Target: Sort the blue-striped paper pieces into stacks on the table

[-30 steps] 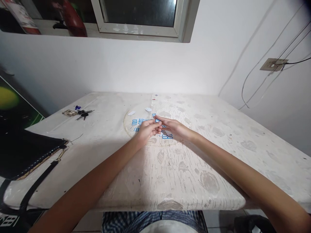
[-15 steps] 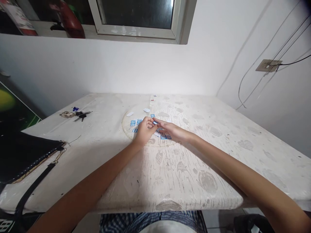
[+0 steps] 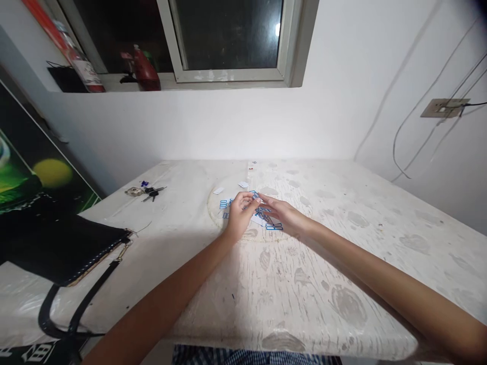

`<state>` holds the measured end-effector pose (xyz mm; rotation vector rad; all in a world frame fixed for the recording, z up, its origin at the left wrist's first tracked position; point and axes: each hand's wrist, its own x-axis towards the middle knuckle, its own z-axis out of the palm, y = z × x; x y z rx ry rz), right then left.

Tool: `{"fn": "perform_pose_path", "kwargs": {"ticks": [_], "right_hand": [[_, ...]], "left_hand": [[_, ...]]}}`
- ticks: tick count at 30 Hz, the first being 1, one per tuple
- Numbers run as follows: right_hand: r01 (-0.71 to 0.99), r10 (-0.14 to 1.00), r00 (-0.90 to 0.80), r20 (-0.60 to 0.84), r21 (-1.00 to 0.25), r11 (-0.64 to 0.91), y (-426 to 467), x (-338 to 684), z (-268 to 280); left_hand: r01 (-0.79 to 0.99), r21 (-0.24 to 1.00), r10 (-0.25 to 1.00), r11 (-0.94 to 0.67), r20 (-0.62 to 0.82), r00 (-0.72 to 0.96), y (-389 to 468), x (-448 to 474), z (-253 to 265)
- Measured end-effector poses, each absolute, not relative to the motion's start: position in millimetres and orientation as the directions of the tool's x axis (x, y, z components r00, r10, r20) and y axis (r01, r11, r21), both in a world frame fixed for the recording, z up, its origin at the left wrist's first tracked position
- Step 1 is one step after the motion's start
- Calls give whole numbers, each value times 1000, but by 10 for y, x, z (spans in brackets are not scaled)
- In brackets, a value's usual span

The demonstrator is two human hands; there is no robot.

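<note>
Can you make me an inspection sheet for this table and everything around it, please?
Surface: pale patterned table with a ring mark.
Job's things: small blue-edged pieces beside and under the hands; two white pieces farther back.
Clutter: keys at left; black bag nearer, also left.
Hands: left hand and right hand close together, fingers at a blue-edged piece; which grips it is unclear.
Cables: black cable at the outlet, right; thinner ones hang nearby.
Surroundings: window above, red bottle on its sill.
</note>
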<state>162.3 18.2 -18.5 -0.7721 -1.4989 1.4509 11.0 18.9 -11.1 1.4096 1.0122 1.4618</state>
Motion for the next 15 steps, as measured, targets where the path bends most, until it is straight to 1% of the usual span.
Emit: {"fn": "perform_pose_path", "kwargs": {"ticks": [3, 5, 8, 10, 11, 12, 13, 14, 15], "right_hand": [[-105, 872, -464, 155, -987, 119, 129, 1614, -148], [-43, 860, -488, 152, -988, 150, 83, 1602, -101], [110, 838, -510, 196, -951, 289, -1, 1564, 23], [230, 815, -504, 284, -866, 444, -100, 1530, 153], [289, 792, -501, 350, -794, 534, -172, 1513, 227], [355, 755, -480, 448, -687, 634, -257, 1500, 302], [433, 679, -507, 531, -525, 733, -352, 1493, 370], [533, 578, -521, 628, -290, 795, -447, 1494, 423], [627, 448, -539, 713, -15, 779, -532, 1504, 458]], "left_hand": [[-66, 949, 951, -307, 304, -55, 180, 108, -86], [-101, 950, 954, -296, 288, -87, 176, 103, -69], [-186, 943, 960, -276, 260, -107, 193, 78, -35], [-243, 933, 964, -265, 251, -87, 237, 35, 0], [-255, 930, 965, -264, 252, -79, 271, 2, 23], [-252, 929, 962, -272, 254, -102, 311, -40, 46], [-225, 936, 960, -269, 242, -140, 357, -89, 69], [-174, 949, 957, -264, 235, -167, 405, -145, 87], [-112, 958, 949, -264, 237, -208, 452, -205, 98]]}}
